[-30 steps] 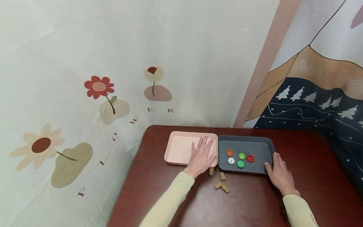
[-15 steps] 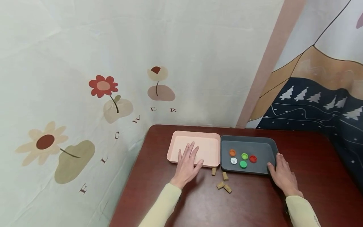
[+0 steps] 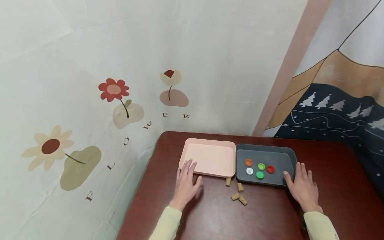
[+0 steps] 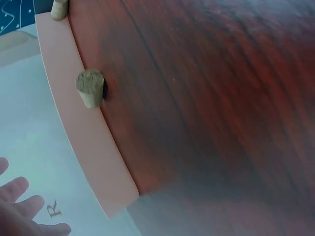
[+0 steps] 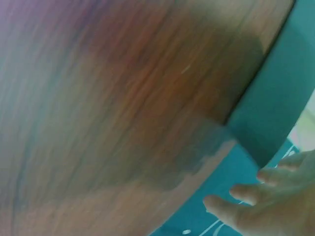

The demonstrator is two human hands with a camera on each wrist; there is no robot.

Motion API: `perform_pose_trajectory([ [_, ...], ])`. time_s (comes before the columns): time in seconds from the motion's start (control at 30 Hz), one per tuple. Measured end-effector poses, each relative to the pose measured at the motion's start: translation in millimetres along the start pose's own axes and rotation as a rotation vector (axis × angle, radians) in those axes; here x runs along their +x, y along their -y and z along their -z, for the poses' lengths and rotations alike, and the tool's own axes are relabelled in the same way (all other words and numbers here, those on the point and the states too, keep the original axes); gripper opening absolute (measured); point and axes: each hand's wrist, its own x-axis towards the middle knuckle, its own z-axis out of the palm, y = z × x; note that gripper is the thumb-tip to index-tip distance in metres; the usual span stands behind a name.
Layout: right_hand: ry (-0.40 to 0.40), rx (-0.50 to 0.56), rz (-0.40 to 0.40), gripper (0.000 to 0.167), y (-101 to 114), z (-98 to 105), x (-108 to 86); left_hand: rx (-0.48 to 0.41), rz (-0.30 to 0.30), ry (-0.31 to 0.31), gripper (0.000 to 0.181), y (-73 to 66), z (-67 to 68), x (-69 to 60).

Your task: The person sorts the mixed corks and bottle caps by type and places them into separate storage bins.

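My left hand (image 3: 186,185) lies at the near left corner of the pink tray (image 3: 210,156), fingers extended and thumb spread, holding nothing. My right hand (image 3: 303,190) is at the near right corner of the dark grey tray (image 3: 276,155), its fingers also extended. Inside the grey tray are several bottle caps: orange (image 3: 248,162), white (image 3: 249,171), light green (image 3: 261,166), green (image 3: 259,175) and red (image 3: 270,169). Several corks lie on the table in front of the trays, one cork (image 4: 90,88) close to the pink tray's near wall (image 4: 78,113) in the left wrist view.
Both trays stand side by side toward the back of the dark red wooden table (image 3: 216,220). Behind it hangs a pale curtain (image 3: 216,83) with printed flowers. A darker printed cloth (image 3: 336,120) with trees hangs at the right.
My left hand has moved left and toward me, from over the pink tray to its near left corner. The right hand stays at the grey tray. The view has shifted slightly.
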Motion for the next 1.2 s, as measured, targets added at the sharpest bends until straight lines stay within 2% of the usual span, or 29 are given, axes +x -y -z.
perform_pose_trajectory([
  [0.13, -0.080, -0.025, 0.065, 0.085, 20.7, -7.5, -3.9, -0.003, 0.027, -0.009, 0.058, 4.0, 3.0, -4.0],
  [0.23, -0.107, -0.026, 0.123, 0.081, 40.1, -15.8, -7.6, -0.007, 0.042, -0.007, 0.056, 4.6, 5.2, -6.0],
  [0.4, -0.105, -0.044, 0.213, 0.075, 72.6, -30.8, -13.6, -0.008, 0.062, 0.012, 0.052, 6.5, 7.7, -11.6],
  [0.53, -0.097, -0.079, 0.283, 0.074, 92.9, -43.3, -16.5, -0.005, 0.054, 0.018, 0.049, 8.1, 7.6, -18.5],
  [0.67, -0.038, -0.108, 0.333, 0.077, 107.4, -54.8, -17.8, 0.003, 0.047, 0.014, 0.048, 7.9, 7.3, -24.2],
  [0.83, 0.038, -0.123, 0.405, 0.077, 121.7, -67.6, -20.2, 0.010, 0.091, 0.073, 0.051, 7.0, 8.1, -31.8],
  [1.0, 0.044, -0.162, 0.464, 0.072, 131.5, -80.4, -20.9, 0.029, 0.135, 0.150, 0.053, 4.5, 7.9, -39.0],
  [1.1, 0.042, -0.178, 0.470, 0.070, 135.6, -85.2, -20.9, 0.052, 0.121, 0.185, 0.053, 1.6, 4.8, -39.1],
  [1.2, 0.057, -0.193, 0.469, 0.069, 139.3, -88.6, -21.6, 0.077, 0.076, 0.227, 0.051, -2.4, 1.7, -37.5],
])
